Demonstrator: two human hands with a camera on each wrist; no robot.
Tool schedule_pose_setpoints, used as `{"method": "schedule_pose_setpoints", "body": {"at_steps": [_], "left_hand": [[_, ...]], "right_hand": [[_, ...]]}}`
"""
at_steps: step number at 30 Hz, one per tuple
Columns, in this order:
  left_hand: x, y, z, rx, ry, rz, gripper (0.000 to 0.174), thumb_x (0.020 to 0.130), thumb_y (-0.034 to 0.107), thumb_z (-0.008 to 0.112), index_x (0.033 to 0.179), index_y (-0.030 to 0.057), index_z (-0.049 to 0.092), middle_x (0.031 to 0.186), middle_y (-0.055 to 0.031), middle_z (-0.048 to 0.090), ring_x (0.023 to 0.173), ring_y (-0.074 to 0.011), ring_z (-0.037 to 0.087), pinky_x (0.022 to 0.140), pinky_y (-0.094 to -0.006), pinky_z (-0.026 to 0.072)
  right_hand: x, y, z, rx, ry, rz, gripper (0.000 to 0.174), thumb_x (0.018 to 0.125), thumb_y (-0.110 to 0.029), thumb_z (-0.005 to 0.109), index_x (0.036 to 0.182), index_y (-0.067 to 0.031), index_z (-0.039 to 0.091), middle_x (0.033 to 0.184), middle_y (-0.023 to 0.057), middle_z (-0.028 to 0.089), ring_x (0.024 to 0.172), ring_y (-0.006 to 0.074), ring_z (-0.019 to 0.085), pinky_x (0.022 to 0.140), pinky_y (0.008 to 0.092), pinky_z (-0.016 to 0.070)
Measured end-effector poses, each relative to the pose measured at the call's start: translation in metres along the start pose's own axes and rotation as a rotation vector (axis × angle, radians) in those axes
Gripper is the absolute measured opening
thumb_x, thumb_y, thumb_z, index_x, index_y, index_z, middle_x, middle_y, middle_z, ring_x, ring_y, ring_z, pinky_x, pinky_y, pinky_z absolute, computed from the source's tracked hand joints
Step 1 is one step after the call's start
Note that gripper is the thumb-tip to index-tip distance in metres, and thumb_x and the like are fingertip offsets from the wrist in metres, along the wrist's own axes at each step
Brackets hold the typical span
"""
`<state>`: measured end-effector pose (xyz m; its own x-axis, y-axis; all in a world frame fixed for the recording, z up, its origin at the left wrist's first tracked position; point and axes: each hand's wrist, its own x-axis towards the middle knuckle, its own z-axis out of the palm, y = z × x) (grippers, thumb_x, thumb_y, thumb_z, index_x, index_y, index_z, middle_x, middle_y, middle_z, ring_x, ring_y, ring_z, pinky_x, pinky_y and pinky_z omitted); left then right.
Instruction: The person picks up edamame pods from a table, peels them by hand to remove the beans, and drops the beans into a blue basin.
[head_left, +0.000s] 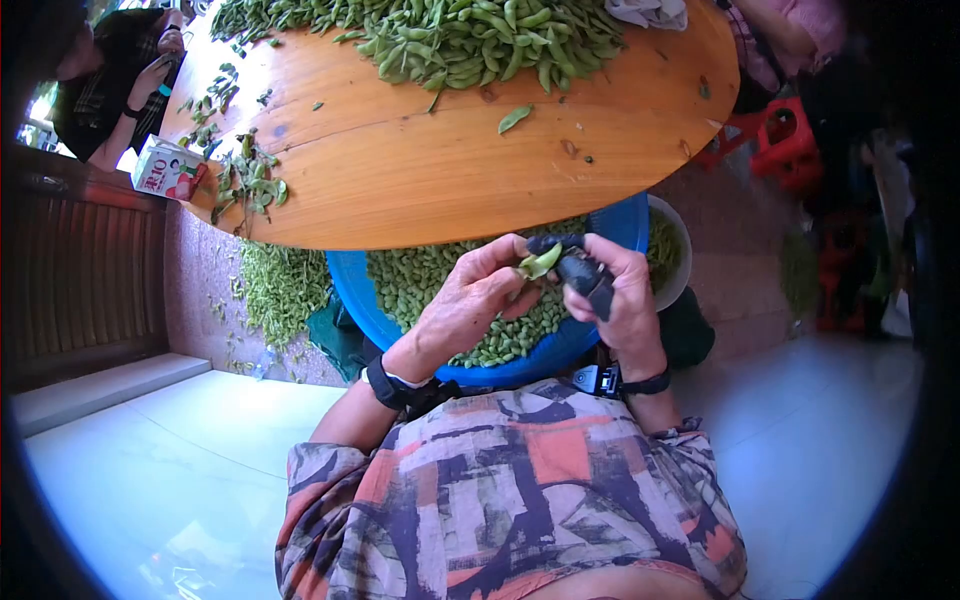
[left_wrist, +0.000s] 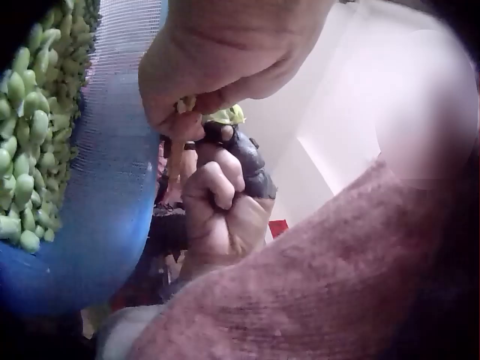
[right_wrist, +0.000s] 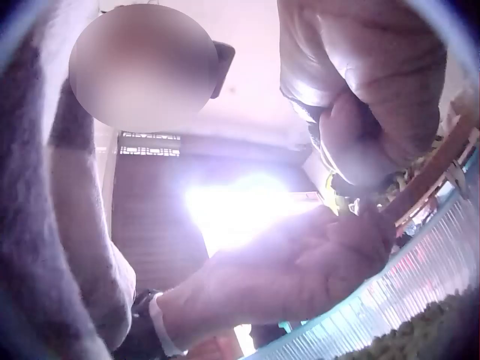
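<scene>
"What did the left hand (head_left: 466, 302) and right hand (head_left: 630, 295) hold?"
"Both pinched one green pod (head_left: 541, 263) between them; a blue tub (head_left: 348, 290) of beans (head_left: 415, 280) stood just below both."

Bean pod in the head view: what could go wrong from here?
1. The bean pod is small and held at the fingertips between left hand and right hand; the black coverings may dull feel, so the grip could slip.
2. It appears above the blue basin; shell bits might drop among the beans.
3. Off to the side, the carton sits at the table edge; a bump could tip it off.
</scene>
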<state>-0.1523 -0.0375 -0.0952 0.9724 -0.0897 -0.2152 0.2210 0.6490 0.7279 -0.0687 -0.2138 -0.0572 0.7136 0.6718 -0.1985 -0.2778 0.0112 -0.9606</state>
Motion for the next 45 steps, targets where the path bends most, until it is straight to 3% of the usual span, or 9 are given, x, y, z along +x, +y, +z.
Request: {"method": "schedule_pose_setpoints", "body": {"at_steps": [9,11,12,15,19,25,26,32,45], "left_hand": [[-0.004,0.072,0.004,1.006,-0.554,0.175,0.014,0.088,0.004,0.064,0.102,0.0018,0.067,0.102,-0.0116,0.069,0.100,-0.0244,0.066,0.088,-0.0332,0.0506],[0.004,0.115,0.006,1.160,-0.342,0.220,0.017,0.086,-0.002,0.062,0.101,0.0009,0.067,0.102,-0.0106,0.070,0.099,-0.0250,0.066,0.087,-0.0325,0.0509],[0.011,0.126,-0.004,1.281,-0.103,0.329,0.025,0.083,-0.009,0.058,0.104,0.0016,0.067,0.102,-0.0106,0.070,0.096,-0.0231,0.067,0.084,-0.0312,0.0517],[0.063,0.181,-0.031,1.693,0.371,0.674,0.028,0.082,-0.008,0.058,0.106,0.0045,0.067,0.095,-0.0099,0.067,0.076,-0.0204,0.064,0.067,-0.0315,0.0520],[0.104,0.209,-0.056,1.984,0.310,0.826,0.022,0.081,0.003,0.066,0.103,0.0045,0.068,0.096,-0.0118,0.062,0.079,-0.0318,0.061,0.071,-0.0370,0.0492],[0.086,0.183,-0.025,1.610,0.338,0.602,0.016,0.081,0.004,0.066,0.097,0.0038,0.066,0.084,-0.0138,0.065,0.074,-0.0287,0.065,0.067,-0.0375,0.0517],[0.077,0.159,-0.019,1.553,0.323,0.483,0.016,0.088,0.007,0.062,0.103,0.0037,0.066,0.080,-0.0097,0.068,0.066,-0.0140,0.062,0.064,-0.0278,0.0506],[0.056,0.097,0.004,0.688,0.222,0.216,0.012,0.093,0.004,0.060,0.104,-0.0008,0.060,0.078,-0.0009,0.061,0.061,-0.0081,0.057,0.055,-0.0225,0.0464],[0.041,0.059,0.009,0.549,0.271,0.380,0.005,0.091,0.004,0.064,0.094,0.0001,0.062,0.063,0.0007,0.057,0.053,-0.0045,0.048,0.046,-0.0198,0.0354]], "right_hand": [[-0.025,-0.012,-0.085,0.065,0.342,-0.153,0.083,0.081,-0.064,0.064,0.123,0.0056,0.049,0.073,0.0012,0.047,0.051,0.0045,0.042,0.043,0.0178,0.0318],[-0.028,-0.004,-0.124,-0.053,0.419,-0.409,0.057,0.090,-0.045,0.063,0.121,0.0015,0.055,0.068,0.0013,0.053,0.053,0.0052,0.046,0.044,0.0182,0.0333],[-0.031,-0.021,-0.143,-0.184,0.457,-0.140,0.031,0.093,-0.020,0.059,0.117,0.0007,0.061,0.070,0.0019,0.055,0.058,0.0031,0.047,0.048,0.0178,0.0356],[-0.024,-0.025,-0.146,-0.819,0.781,-0.078,0.043,0.085,0.009,0.048,0.125,0.0001,0.059,0.082,0.0050,0.059,0.073,0.0123,0.053,0.068,0.0248,0.0454],[-0.021,-0.031,-0.134,-0.833,0.828,0.035,0.054,0.076,0.015,0.039,0.124,0.0013,0.058,0.083,0.0074,0.062,0.078,0.0164,0.057,0.076,0.0275,0.0474],[-0.006,-0.041,-0.090,-0.597,0.497,-0.052,0.038,0.079,0.002,0.042,0.109,0.0018,0.065,0.079,0.0058,0.067,0.069,0.0086,0.059,0.063,0.0235,0.0470],[0.011,-0.042,-0.064,-0.534,0.239,-0.253,0.037,0.080,0.001,0.044,0.110,0.0006,0.066,0.076,0.0040,0.066,0.067,0.0071,0.058,0.061,0.0215,0.0456],[0.056,-0.046,0.001,-0.268,0.088,-0.016,0.026,0.091,-0.006,0.052,0.113,-0.0022,0.066,0.063,-0.0056,0.051,0.056,0.0029,0.046,0.049,0.0214,0.0364],[0.060,-0.034,-0.003,0.280,-0.072,0.026,0.022,0.093,-0.008,0.049,0.106,0.0085,0.057,0.066,-0.0024,0.049,0.052,0.0016,0.042,0.044,0.0169,0.0328]]}}
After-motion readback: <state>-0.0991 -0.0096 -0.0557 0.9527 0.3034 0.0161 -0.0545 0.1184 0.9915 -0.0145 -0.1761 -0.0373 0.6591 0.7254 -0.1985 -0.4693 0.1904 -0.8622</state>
